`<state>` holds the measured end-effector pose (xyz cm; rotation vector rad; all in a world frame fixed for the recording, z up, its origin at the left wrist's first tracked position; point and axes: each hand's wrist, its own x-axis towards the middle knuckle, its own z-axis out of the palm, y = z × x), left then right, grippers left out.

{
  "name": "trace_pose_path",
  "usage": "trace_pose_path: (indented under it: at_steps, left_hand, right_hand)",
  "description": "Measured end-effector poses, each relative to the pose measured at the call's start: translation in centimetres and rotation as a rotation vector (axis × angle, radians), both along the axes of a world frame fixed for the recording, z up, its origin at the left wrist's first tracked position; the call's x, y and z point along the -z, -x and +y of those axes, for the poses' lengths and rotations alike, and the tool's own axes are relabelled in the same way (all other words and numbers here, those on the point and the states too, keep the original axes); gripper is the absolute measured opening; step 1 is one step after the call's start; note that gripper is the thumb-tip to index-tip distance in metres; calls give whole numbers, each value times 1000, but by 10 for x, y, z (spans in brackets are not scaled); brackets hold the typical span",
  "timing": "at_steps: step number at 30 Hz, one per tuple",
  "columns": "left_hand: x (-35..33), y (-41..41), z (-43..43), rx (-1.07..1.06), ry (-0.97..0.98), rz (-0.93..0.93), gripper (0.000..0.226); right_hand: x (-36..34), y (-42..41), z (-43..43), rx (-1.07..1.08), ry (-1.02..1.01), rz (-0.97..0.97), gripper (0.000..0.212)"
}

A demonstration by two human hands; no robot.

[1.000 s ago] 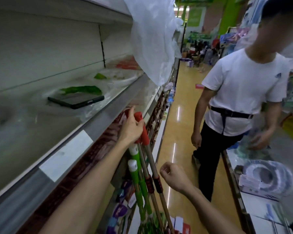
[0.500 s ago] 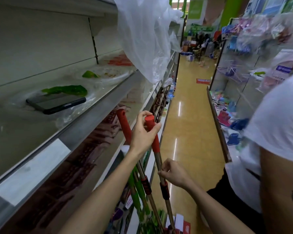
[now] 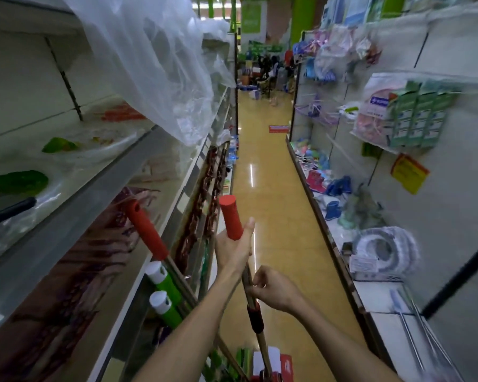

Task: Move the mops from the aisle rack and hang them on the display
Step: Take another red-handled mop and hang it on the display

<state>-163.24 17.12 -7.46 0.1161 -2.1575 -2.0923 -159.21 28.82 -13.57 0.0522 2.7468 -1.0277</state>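
The mop with the tan wooden pole and red foam grip [image 3: 230, 216] is standing nearly upright in the aisle, just off the rack on the left, with its flat round red end pointing up. The left hand [image 3: 233, 252] is grasping the bottom of the foam grip. Its fingers are curling behind the grip and one digit is lying up along the grip's right side. Just below it, the right hand [image 3: 273, 292] is clenching round the bare wood, directly above a black-and-red collar [image 3: 254, 318] on the pole. The two hands are sitting close together without touching. The foam is looking matte and smooth, and the wood slim and pale. The pole's lower end is running off the bottom edge past some red-and-white boxes [image 3: 273, 359], so the mop head is not showing.

To the left, a second red-gripped mop [image 3: 146, 232] is leaning against the grey metal shelf edge [image 3: 94, 194]. Two green plastic handles with white caps [image 3: 163, 282] are lying just below it, and their lower parts are hiding behind the left forearm. A crumpled clear plastic sheet [image 3: 155, 64] is hanging over the upper shelf. The glossy yellow tiled floor [image 3: 273, 202] is reflecting strips of light. On the right, a white panel display [image 3: 453, 216] is carrying packaged goods on hooks, blurred and hard to read, and a round white fluffy pad in a wrapper [image 3: 381, 249] is sitting on its low ledge. Thin metal rods [image 3: 414, 332] are lying beside that, cut off at the corner.
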Motion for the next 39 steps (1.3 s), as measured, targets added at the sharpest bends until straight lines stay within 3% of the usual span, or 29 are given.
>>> trace_pose_path:
  at_steps: [5,10,17,23,33,39]
  left_hand:
    - [-23,-4,38,24,-10,45,44]
    - [-72,-1,59,63,-69,140,40]
    - [-151,-6,72,262,-158,236,35]
    - [-182,-14,77,290,-198,217,34]
    - [-217,-38,73,92,-133,210,27]
    - [-241,-94,39,-172,-107,246,29]
  right_hand:
    - [-15,0,21,89,65,-4,40]
    - [-37,0,34,44,198,56,47]
    - [-77,-4,31,42,578,119,28]
    - [-92,-1,32,78,715,79,50]
    - [-124,-7,25,-97,698,7,24]
    - [-151,-49,-6,-281,646,-35,38]
